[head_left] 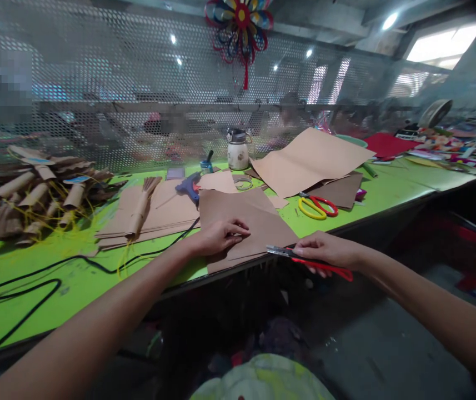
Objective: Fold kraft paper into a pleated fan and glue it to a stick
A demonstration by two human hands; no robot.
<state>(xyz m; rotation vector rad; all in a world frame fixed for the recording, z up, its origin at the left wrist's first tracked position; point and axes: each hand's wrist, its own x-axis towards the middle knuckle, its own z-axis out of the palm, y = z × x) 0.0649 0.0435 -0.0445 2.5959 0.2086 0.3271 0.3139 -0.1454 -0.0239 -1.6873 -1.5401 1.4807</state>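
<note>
Brown paper sheets (248,208) lie at the front edge of the green table. My left hand (224,234) rests on the top sheet with its fingers partly bent and apart, holding nothing. At the right corner of the sheets, my right hand (321,251) grips red-handled scissors (279,251). Their metal end points left, at the paper's front edge. Behind my right hand lie scissors with one yellow and one red handle (312,206). Left of the sheets are a blue glue gun (189,188), stacked light brown paper (166,208) and a rolled paper piece (141,214).
Rolled paper bundles with yellow strings (46,194) fill the table's left end. A black cable (83,258) crosses the front left. A white jar (238,153) and large paper sheets (310,158) stand or lie behind. A perforated metal screen (129,78) rises beyond the table.
</note>
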